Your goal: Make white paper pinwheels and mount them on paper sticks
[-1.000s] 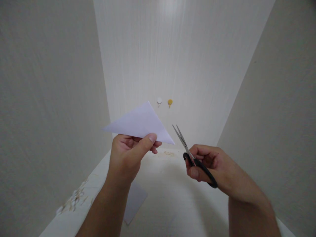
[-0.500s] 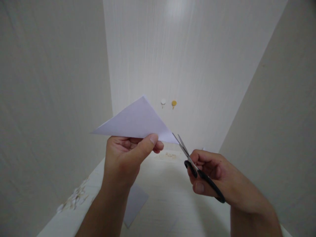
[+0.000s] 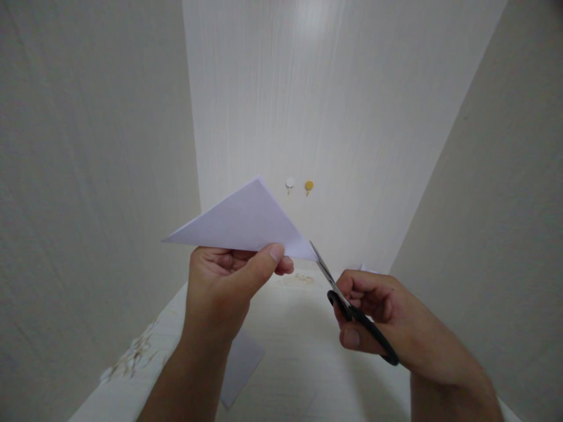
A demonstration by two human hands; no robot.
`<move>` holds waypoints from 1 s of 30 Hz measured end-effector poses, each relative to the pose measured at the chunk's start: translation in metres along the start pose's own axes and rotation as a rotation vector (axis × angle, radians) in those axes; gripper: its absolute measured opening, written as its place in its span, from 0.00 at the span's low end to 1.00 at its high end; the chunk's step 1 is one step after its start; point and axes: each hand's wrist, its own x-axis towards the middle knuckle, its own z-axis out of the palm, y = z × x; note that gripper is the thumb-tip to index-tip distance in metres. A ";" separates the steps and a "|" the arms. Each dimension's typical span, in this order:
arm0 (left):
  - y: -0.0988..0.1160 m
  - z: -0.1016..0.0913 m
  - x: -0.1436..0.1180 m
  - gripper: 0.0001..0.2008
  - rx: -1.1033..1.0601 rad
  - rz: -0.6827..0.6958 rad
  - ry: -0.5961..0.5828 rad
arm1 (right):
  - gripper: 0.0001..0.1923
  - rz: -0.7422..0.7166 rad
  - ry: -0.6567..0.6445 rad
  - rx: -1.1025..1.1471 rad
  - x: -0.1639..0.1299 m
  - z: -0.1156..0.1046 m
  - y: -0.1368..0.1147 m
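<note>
A folded triangle of white paper (image 3: pixel 246 217) is raised in front of me, its peak pointing up. My left hand (image 3: pixel 233 281) pinches its lower edge, thumb on the near side and fingers behind. My right hand (image 3: pixel 373 310) has its fingers in the black handles of a pair of scissors (image 3: pixel 336 287). The scissors' blades are closed together, with their tips at the paper's right corner. Whether the blades have cut through the corner, I cannot tell.
A white sheet of paper (image 3: pixel 241 363) lies on the table (image 3: pixel 308 351) below my left wrist. Scraps (image 3: pixel 134 354) are heaped at the left edge, and more bits (image 3: pixel 301 278) lie at the back. On the wall hang a white hook (image 3: pixel 290 183) and a yellow hook (image 3: pixel 309 186).
The scissors' blades have come together at the paper's right corner; they were parted before. The paper and my left hand have shifted slightly down in view.
</note>
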 end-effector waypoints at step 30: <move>-0.001 -0.004 0.003 0.15 0.084 -0.012 -0.102 | 0.25 -0.013 0.062 -0.002 0.003 -0.002 0.001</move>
